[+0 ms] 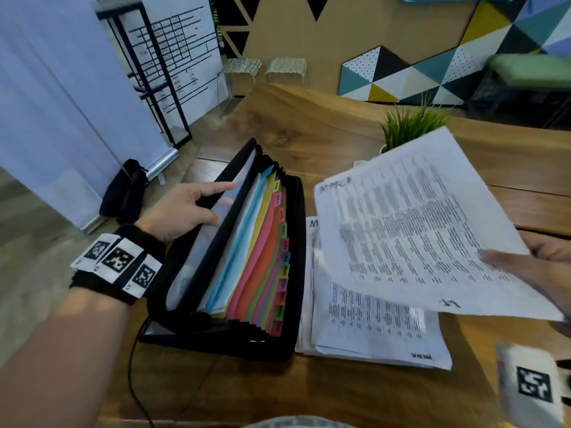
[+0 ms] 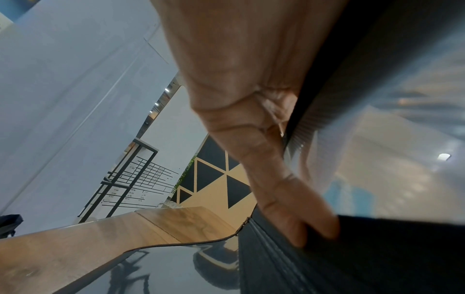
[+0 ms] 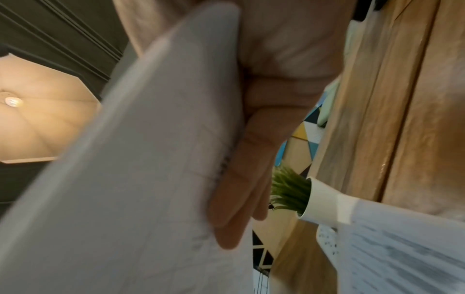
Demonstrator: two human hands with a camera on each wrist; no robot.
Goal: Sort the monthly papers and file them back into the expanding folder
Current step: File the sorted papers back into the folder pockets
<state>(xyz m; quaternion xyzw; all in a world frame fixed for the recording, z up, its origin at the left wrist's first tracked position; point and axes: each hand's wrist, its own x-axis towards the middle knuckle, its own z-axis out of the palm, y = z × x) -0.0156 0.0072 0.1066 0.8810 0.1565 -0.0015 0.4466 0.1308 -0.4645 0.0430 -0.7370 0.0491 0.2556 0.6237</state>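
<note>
Standing open on the wooden surface (image 1: pixel 324 125), the black folder (image 1: pixel 287 273) shows its coloured dividers fanned out, month tabs (image 1: pixel 282 230) running down their right edge. The left hand (image 1: pixel 182 208) grips the folder's left cover (image 1: pixel 188 267), thumb inside and fingers (image 2: pixel 297 210) curled over its rim, holding it spread. Just right of the folder lies a stack (image 1: pixel 370 329) of printed papers, flat on the surface. Above that stack the right hand (image 1: pixel 543 270) holds one printed sheet (image 1: pixel 411 223) lifted and tilted, pinched at its right edge, thumb on top and fingers (image 3: pixel 241 191) underneath. A small potted plant (image 1: pixel 411 125) stands behind the sheet, partly hidden by it.
</note>
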